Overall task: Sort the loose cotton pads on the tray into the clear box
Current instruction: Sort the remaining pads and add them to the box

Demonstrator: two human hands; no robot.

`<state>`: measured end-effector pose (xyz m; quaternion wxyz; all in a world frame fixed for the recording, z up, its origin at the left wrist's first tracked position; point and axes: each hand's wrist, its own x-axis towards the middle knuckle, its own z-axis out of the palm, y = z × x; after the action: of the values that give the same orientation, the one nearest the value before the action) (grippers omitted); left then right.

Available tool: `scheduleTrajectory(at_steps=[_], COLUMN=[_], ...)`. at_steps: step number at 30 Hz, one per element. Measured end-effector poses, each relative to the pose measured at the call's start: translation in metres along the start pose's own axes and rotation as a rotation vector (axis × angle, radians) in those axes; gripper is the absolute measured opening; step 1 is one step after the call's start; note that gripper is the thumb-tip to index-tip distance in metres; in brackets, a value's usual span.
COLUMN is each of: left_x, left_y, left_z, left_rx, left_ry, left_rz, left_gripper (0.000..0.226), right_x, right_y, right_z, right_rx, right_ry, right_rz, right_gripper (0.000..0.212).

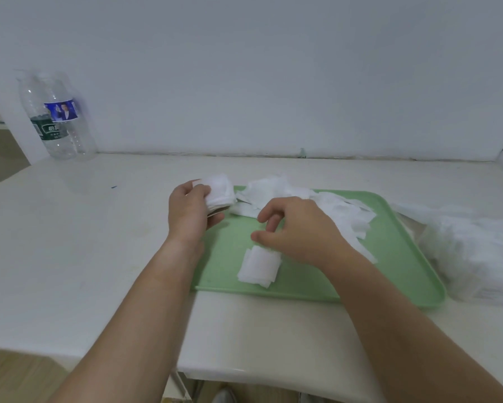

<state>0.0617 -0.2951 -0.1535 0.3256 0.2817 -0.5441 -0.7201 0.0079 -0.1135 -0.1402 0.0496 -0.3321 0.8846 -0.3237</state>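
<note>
Looking down at a white bench (70,228) with a green tray (302,286) sitting a bit right of centre. The hands are apart, both over the left half of the tray.

The left hand (190,212) is at the tray's far left corner, fingers and thumb wrapped round a stack of cotton pads (219,190). The stack pokes out past the fingers on the far side and is held up off the tray.

The right hand (299,229) is over the middle of the tray with its fingers loosely curled. Thumb and index finger have a gap between them, and as far as I can see there's nothing in it.

Just near of that thumb, a small stack of pads (259,266) lies flat on the tray, a bit fanned out, close to the near edge.

The pile of loose cotton pads (331,207) is spread messily along the far side of the tray and down its right side, partly hidden behind the right hand.

The clear box (474,257) is on the bench right by the tray's right edge, can't tell if they actually touch. It looks packed with white pads, though that corner is pretty blurry.

Way off at the far left, two clear plastic water bottles (60,117) stand against the wall (273,82), well apart from everything else.
</note>
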Motion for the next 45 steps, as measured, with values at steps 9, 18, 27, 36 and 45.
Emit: scheduleTrajectory(at_steps=[9, 18, 27, 36, 45], left_x=[0.001, 0.0, -0.013, -0.022, -0.02], left_y=[-0.004, -0.004, -0.005, -0.004, -0.005], left_z=[0.002, 0.002, 0.007, 0.013, 0.012], left_rx=[0.057, 0.082, 0.16, 0.113, 0.163], left_ry=[-0.013, -0.051, -0.361, -0.572, -0.514], left_rz=[0.01, -0.007, 0.015, 0.028, 0.043], left_gripper=[0.03, 0.029, 0.02, 0.029, 0.033], right_x=[-0.003, 0.001, 0.006, 0.006, 0.006], right_y=[-0.003, 0.005, 0.005, 0.01, 0.007], right_z=[-0.002, -0.001, -0.012, -0.009, -0.008], right_rx=[-0.235, -0.003, 0.947, 0.948, 0.872], right_ry=[-0.274, -0.145, 0.114, 0.11, 0.071], right_rz=[-0.014, -0.112, 0.062, 0.131, 0.033], right_gripper=[0.042, 0.018, 0.019, 0.017, 0.01])
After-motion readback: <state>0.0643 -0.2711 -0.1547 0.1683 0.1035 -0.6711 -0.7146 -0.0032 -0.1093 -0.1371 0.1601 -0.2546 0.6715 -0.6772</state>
